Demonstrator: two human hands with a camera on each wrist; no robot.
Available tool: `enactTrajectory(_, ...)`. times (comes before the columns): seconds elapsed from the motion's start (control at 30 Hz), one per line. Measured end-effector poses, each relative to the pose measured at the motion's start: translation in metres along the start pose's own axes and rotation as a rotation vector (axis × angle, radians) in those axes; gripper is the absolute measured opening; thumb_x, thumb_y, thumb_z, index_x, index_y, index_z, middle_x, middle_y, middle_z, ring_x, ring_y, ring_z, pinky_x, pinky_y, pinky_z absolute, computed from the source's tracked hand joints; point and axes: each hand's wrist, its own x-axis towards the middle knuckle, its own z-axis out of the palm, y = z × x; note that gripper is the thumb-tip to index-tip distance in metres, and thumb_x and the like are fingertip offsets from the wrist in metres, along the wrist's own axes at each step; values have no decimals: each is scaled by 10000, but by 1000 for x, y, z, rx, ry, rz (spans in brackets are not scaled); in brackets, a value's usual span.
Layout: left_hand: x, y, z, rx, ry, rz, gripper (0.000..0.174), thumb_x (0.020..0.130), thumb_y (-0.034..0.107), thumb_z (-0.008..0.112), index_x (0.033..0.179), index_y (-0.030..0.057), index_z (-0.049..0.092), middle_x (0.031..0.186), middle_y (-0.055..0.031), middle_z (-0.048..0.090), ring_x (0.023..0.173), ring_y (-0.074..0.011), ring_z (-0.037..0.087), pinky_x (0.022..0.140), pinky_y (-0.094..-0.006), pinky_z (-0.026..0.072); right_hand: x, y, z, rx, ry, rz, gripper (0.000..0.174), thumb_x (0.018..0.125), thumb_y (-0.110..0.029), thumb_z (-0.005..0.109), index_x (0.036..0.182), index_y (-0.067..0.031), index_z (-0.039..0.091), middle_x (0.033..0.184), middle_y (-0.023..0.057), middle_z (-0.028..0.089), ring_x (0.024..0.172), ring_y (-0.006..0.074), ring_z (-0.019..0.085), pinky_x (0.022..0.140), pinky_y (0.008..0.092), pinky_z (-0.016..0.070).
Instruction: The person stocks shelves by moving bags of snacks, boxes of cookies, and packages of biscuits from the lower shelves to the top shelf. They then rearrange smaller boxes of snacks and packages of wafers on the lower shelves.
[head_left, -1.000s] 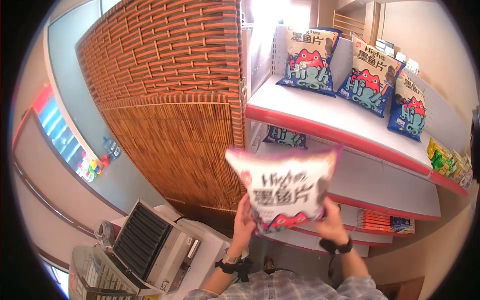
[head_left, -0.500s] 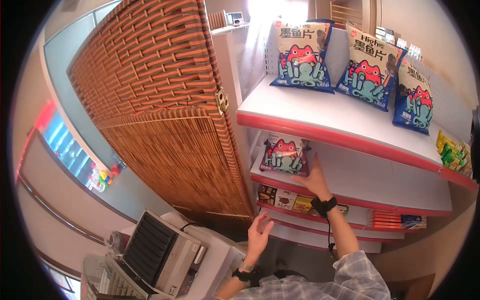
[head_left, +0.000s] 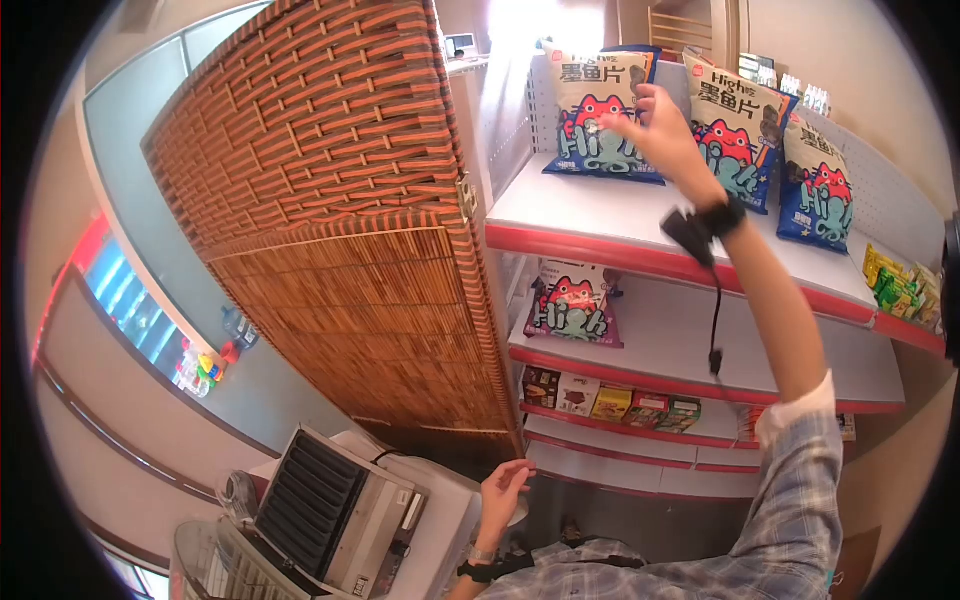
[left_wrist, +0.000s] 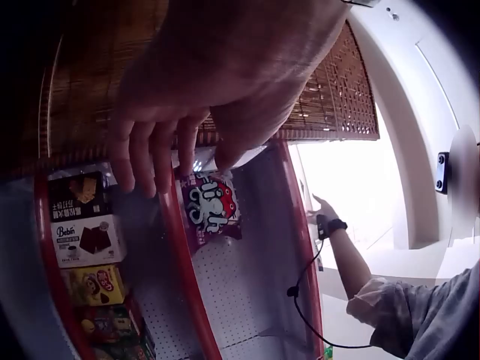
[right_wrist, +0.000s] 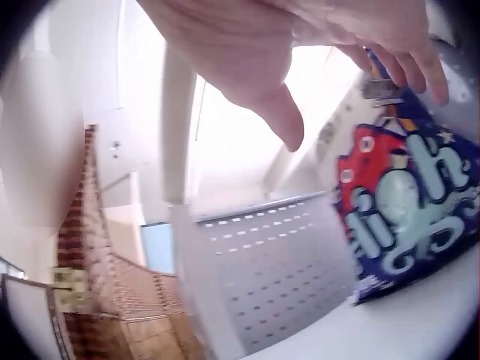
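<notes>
On the top shelf (head_left: 600,205) stand several blue-and-cream snack bags. My right hand (head_left: 665,140) reaches up in front of the leftmost snack bag (head_left: 590,125), overlapping it in the head view. Thumb and fingers are spread, as the right wrist view shows, with the bag (right_wrist: 409,195) close beyond the fingertips. A purple-edged snack bag (head_left: 575,310) stands at the left of the shelf below. My left hand (head_left: 505,490) hangs low near the waist, loosely curled and holding nothing. In the left wrist view, its fingers overlap the lower shelves.
Left of the shelves stands a woven screen (head_left: 330,230). Small boxes (head_left: 610,403) line a lower shelf. At the bottom left, a machine with a ridged black top (head_left: 312,490) sits on a white table. Small yellow and green packets (head_left: 900,290) lie at the far right. A cable dangles from the right wrist.
Both hands held a purple-edged bag; it now stands on the second shelf. My right hand has let go and risen to the top-shelf bags, while the left has dropped lower.
</notes>
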Motion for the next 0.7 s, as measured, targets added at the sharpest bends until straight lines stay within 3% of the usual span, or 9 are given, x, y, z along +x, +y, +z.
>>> enactTrajectory(0.07, -5, 2, -5, -19, 6, 10, 259, 1019, 161, 646, 1232, 14, 660, 1168, -92, 734, 1066, -181, 699, 815, -272, 551, 63, 73, 18, -46, -142, 133, 832, 772, -404, 878, 1343, 94, 535, 1188, 212, 669, 1143, 207, 616, 942, 364, 513)
enactTrajectory(0.1, -8, 3, -9, -36, 21, 14, 255, 1019, 156, 644, 1227, 9, 661, 1167, -99, 734, 1057, -184, 702, 813, -274, 552, 58, 68, 16, -48, -142, 132, 832, 772, -404, 878, 1343, 94, 535, 1188, 212, 669, 1143, 207, 616, 942, 364, 513)
enactTrajectory(0.17, -14, 10, -17, -52, 33, 25, 252, 1020, 150, 641, 1223, 3, 661, 1167, -106, 733, 1049, -186, 705, 812, -276, 554, 50, 58, 8, 107, -471, 288, 802, 765, -402, 879, 1318, 95, 581, 1189, 219, 684, 1132, 210, 632, 955, 352, 500)
enactTrajectory(0.27, -22, 20, -34, -70, 92, 71, 246, 1016, 135, 641, 1219, -4, 661, 1159, -122, 734, 1029, -190, 710, 808, -279, 558, 47, 71, 19, 14, -456, 443, 903, 678, -534, 912, 1253, 108, 640, 1265, 226, 660, 1258, 263, 589, 1029, 421, 458)
enactTrajectory(0.3, -25, 18, -42, -46, 132, 73, 260, 1025, 145, 627, 1224, -20, 654, 1164, -150, 728, 1040, -215, 713, 809, -299, 574, 54, 81, 22, -43, -523, 461, 1049, 638, -599, 911, 1340, 107, 581, 1365, 253, 605, 1334, 324, 538, 1058, 507, 432)
enactTrajectory(0.37, -29, 20, -54, -26, 173, 83, 276, 1033, 156, 612, 1229, -36, 648, 1169, -178, 723, 1050, -240, 716, 810, -320, 591, 54, 89, 25, -67, -488, 543, 1126, 622, -638, 900, 1375, 120, 545, 1420, 265, 568, 1340, 373, 537, 1049, 538, 437)
enactTrajectory(0.53, -32, 17, -73, -43, 232, 45, 275, 1035, 173, 610, 1222, -22, 658, 1153, -157, 733, 1035, -226, 718, 804, -318, 578, 49, 82, 33, -134, -468, 557, 1137, 622, -619, 910, 1360, 158, 531, 1348, 247, 616, 1271, 317, 586, 1012, 471, 469)
enactTrajectory(0.63, -32, 23, -72, -22, 175, 33, 273, 1033, 167, 613, 1225, -22, 655, 1156, -158, 733, 1035, -223, 718, 801, -315, 578, 34, 65, 31, -16, -399, 583, 1004, 646, -538, 925, 1276, 166, 585, 1266, 219, 643, 1179, 279, 616, 964, 420, 488)
enactTrajectory(0.7, -29, 26, -66, -24, 118, 12, 265, 1025, 157, 626, 1228, -11, 656, 1158, -139, 735, 1035, -201, 714, 807, -301, 563, 20, 51, 18, 29, -370, 478, 851, 659, -471, 930, 1154, 155, 635, 1111, 164, 676, 1008, 225, 652, 839, 357, 511)
